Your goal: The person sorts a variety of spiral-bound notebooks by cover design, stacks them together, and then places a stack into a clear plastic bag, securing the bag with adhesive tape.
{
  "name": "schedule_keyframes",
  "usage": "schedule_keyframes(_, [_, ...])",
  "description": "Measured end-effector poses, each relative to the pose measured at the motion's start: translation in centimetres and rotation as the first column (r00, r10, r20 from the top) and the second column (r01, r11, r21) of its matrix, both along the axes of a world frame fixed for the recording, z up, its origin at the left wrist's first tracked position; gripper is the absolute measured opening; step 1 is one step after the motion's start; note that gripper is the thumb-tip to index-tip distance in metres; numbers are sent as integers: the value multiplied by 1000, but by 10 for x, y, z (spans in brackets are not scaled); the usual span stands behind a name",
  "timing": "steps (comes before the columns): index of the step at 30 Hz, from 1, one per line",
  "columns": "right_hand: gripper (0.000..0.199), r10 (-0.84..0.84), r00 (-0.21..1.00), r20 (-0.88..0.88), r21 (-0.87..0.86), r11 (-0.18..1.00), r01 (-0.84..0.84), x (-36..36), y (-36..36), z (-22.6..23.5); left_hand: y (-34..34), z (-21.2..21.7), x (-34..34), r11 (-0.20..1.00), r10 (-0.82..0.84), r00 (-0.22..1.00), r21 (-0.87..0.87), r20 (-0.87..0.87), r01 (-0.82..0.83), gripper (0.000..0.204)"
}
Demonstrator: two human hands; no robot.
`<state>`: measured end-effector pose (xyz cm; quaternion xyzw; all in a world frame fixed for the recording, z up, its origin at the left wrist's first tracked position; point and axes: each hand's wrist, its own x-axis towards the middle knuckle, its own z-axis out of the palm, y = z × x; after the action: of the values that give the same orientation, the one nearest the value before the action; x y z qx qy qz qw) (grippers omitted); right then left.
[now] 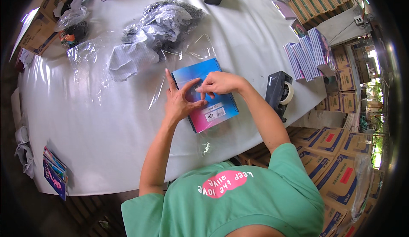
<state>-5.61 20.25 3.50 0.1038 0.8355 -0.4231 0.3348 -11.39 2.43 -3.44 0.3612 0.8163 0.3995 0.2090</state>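
Left hand (179,100) flat, fingers spread, pressing notebook (206,94); right hand (219,83) pinching at cover, fingertips meeting left thumb. Notebook on counter (106,122) under both grips, inside clear sleeve (170,73). Wrapping apparently unfinished: sleeve loose, unsealed. Tape dispenser (279,93) right of grip.

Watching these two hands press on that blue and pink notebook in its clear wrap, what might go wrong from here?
The clear plastic wrap lies loose and creased around the spiral notebook, so it may wrinkle or seal crooked. Both the left hand and the right hand press on the cover, so a slip might shift the notebook inside the wrap. The tape dispenser sits close to the right elbow near the table edge; a bump might knock it off.
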Motion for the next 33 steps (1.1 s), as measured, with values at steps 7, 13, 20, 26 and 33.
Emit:
schedule_keyframes(7, [44, -1, 991, -131, 610, 788, 82, -13, -29, -18, 1, -18, -1, 997, 11, 995, 78, -102, -3, 73])
schedule_keyframes(13, [60, -325, 935, -143, 471, 808, 353, 47, 36, -9, -2, -19, -1, 983, 45, 998, 177, -38, -38, 110])
schedule_keyframes(20, [98, -816, 483, -317, -702, 545, 459, 94, -13, -40, -8, 12, 47, 676, -77, 778, 606, 624, -420, 138])
schedule_keyframes(26, [95, -618, 498, -608, -504, 785, 359, 138, -28, -34, -32, 12, 78, 705, 113, 991, 698, 66, -127, 138])
schedule_keyframes(33, [82, -578, 452, -679, -526, 813, 250, 142, -24, -93, -37, -40, 76, 869, 198, 913, 495, -358, 5, 103])
